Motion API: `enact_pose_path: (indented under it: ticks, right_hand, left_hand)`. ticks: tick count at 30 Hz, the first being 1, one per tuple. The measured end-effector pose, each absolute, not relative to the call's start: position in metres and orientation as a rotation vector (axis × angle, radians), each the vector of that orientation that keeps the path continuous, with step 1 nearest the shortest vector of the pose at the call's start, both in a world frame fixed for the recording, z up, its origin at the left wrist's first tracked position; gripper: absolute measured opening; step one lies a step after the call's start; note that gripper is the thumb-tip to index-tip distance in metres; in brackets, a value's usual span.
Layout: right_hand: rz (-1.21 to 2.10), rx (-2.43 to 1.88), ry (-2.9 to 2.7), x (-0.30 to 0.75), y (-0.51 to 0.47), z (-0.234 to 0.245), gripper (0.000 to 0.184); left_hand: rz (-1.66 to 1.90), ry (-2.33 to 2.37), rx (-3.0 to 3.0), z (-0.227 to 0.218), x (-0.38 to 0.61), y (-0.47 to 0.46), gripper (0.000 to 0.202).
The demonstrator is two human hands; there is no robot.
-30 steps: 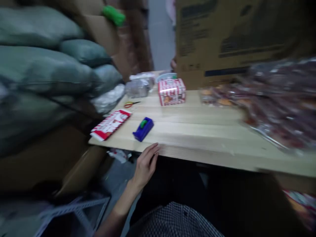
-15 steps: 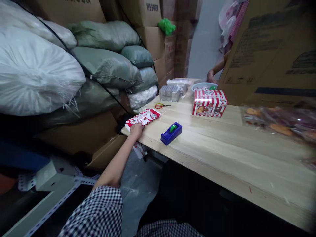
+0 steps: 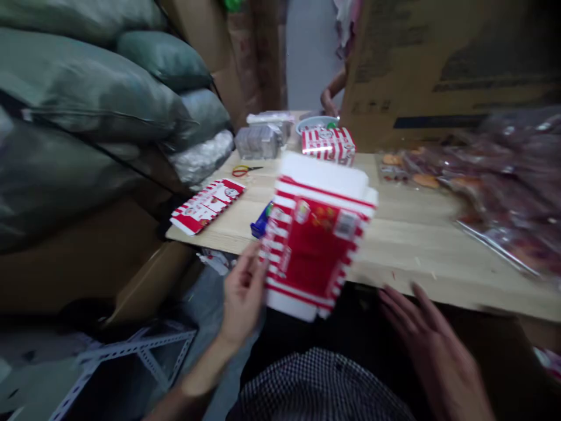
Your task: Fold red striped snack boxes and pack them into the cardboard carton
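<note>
You are holding a flattened carton (image 3: 315, 245) in your left hand (image 3: 242, 295), your fingers and thumb clamping on its left edge. The carton, red with white stripes, is hanging tilted in the air over the near edge of the wooden table (image 3: 407, 234) and above your lap, and it is showing blurred. Your right hand (image 3: 427, 342) is hovering low to the right of the carton, its fingers spreading apart and gripping nothing, and it is staying clear of the carton. A blue tape dispenser (image 3: 260, 222) is peeking out from behind the carton's left side on the table. Further left, a stack of flat cartons (image 3: 205, 206) in the same stripes is lying at the table's corner, partly overhanging the edge. Behind it a pair of scissors (image 3: 245, 170) is lying flat on the wood. Toward the back, a folded-up striped box (image 3: 328, 143) is standing upright, with clear plastic packs (image 3: 258, 142) just to its left and a bowl (image 3: 314, 123) just behind it. Another person's hand (image 3: 328, 100) is showing beyond the bowl, beside a big cardboard box (image 3: 438, 64) that is standing on the far right of the table. Clear bags of snacks (image 3: 504, 175) are piling up along the right side. Grey-green sacks (image 3: 87, 99) are lying stacked to the left of the table.
</note>
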State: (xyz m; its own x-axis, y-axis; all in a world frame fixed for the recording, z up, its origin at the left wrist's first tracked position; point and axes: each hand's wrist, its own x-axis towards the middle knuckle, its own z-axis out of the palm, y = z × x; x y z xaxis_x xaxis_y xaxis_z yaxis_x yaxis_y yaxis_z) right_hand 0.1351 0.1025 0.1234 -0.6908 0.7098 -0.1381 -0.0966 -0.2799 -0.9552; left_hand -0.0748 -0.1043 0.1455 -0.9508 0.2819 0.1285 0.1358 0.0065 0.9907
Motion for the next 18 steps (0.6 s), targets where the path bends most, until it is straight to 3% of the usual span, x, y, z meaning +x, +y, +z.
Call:
enact_pose_path:
  ticks: [2,4,8,18]
  right_hand:
    - [2.192,-0.784,-1.309,0.117,0.093,0.113,0.068]
    - [2.249,-0.840,-1.209,0.102,0.090,0.101,0.062]
    - [2.351,-0.858,-1.221,0.094,0.091,0.075,0.043]
    - [2.159,-0.923,-1.440,0.103,0.085,0.056,0.055]
  left_hand:
    - [1.932,1.827,0.389,0.124,-0.033,-0.091,0.046]
    - [1.832,1.730,0.352,0.104,-0.012,-0.083,0.049]
    - [1.736,1.962,0.438,0.083,-0.012,-0.072,0.051]
    - [1.775,1.732,0.354,0.077,0.009,-0.041,0.073]
